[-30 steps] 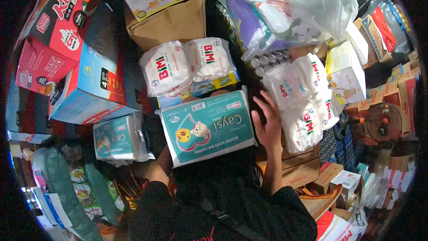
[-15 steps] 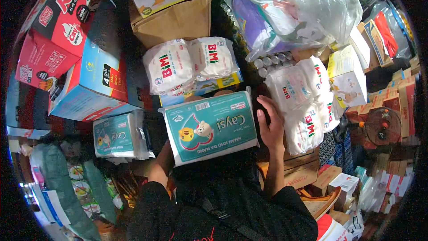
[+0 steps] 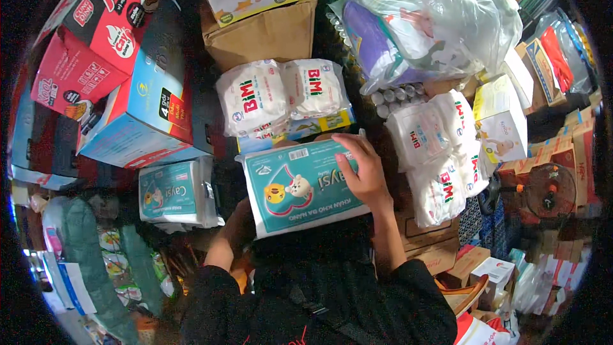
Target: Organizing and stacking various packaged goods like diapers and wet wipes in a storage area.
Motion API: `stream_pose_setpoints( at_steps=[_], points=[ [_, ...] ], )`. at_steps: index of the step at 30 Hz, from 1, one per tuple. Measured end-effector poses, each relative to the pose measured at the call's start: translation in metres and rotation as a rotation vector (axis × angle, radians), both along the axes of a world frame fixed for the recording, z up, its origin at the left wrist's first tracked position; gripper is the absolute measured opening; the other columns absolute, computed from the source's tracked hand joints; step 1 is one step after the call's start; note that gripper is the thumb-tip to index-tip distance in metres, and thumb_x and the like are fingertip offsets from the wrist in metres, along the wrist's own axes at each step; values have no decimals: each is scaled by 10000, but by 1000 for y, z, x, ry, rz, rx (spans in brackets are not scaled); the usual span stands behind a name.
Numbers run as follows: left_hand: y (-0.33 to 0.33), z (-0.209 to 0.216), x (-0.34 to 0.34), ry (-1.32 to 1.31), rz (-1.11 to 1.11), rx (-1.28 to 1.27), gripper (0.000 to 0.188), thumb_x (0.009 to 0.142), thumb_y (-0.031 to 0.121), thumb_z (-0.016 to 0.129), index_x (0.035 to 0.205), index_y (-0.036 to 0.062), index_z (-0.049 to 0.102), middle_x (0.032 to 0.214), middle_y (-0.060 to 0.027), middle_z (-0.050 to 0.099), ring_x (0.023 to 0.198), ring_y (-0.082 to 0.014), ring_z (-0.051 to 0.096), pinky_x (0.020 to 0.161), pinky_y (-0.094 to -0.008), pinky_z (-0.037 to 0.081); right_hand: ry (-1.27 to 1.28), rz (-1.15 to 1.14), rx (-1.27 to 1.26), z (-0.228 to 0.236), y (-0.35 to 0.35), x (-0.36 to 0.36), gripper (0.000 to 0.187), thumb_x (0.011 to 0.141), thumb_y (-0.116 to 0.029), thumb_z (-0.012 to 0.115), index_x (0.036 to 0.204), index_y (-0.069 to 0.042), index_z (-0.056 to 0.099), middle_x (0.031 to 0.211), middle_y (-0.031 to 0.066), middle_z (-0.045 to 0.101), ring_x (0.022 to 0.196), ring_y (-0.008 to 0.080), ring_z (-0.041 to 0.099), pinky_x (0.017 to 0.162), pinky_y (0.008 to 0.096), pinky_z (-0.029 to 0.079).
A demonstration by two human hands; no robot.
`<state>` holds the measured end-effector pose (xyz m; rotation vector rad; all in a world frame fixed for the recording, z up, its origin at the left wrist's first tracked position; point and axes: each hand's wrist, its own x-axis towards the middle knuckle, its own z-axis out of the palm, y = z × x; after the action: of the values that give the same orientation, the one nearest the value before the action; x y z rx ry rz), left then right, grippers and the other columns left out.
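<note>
A teal-and-white plastic pack of dry wipes [image 3: 313, 185], with cartoon animals on its face, is tilted up in front of my chest. My left forearm [image 3: 225, 243] runs in behind its near left side; the hand itself is mostly hidden behind the pack, which rests on it. My right hand [image 3: 363, 176] lies over the pack's right end, fingers stretched and thumb apart. A similar teal pack [image 3: 169, 193] lies to the left. Beyond the held pack sits a white bundle of wipes [image 3: 281, 96], and another white bundle [image 3: 437, 153] stands to the right.
Noodle cartons, one red [image 3: 73, 80] and one blue [image 3: 137, 112], stand at the left. A brown carton [image 3: 262, 35] is at the back, near a large clear bag [image 3: 434, 25] of goods. A dark fan [image 3: 549, 188] and stacked boxes fill the right side.
My right hand has moved left from beside the pack onto its right end. The pack stays in nearly the same place, while the whole view has shifted slightly.
</note>
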<state>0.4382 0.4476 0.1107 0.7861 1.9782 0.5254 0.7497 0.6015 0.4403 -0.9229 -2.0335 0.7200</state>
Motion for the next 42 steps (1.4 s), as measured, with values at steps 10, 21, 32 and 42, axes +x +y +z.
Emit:
stream_pose_setpoints(
  at_steps=[10,21,32,42],
  points=[
    [1,-7,-9,22,-86,13,107,974,175,699,1004,81,658,856,-5,646,784,-79,588,681,-286,494,-40,98,27,5,2,-26,357,1029,-143,712,1374,-48,700,1312,196,720,1217,397,674,1062,454,521],
    [25,48,-101,-60,-131,678,121,976,169,707,1039,72,672,878,-9,663,806,-79,600,689,-291,504,-30,79,-103,-8,41,-57,344,973,-110,750,1307,-42,704,1127,179,749,1010,356,742,860,449,583],
    [120,225,-70,153,358,994,522,1134,273,578,1524,-74,555,1551,-249,604,1499,-306,529,1230,-401,416,-95,-14,-190,-81,129,-152,665,981,-240,700,1575,-18,497,1359,357,669,1269,500,660,1123,542,514],
    [126,272,-31,350,124,836,471,1111,220,603,1483,-69,608,1508,-236,648,1348,-328,661,1122,-385,500,333,-197,-161,-72,98,-174,456,935,-255,798,1290,4,677,1146,288,749,1068,464,727,936,521,575]
  ],
)
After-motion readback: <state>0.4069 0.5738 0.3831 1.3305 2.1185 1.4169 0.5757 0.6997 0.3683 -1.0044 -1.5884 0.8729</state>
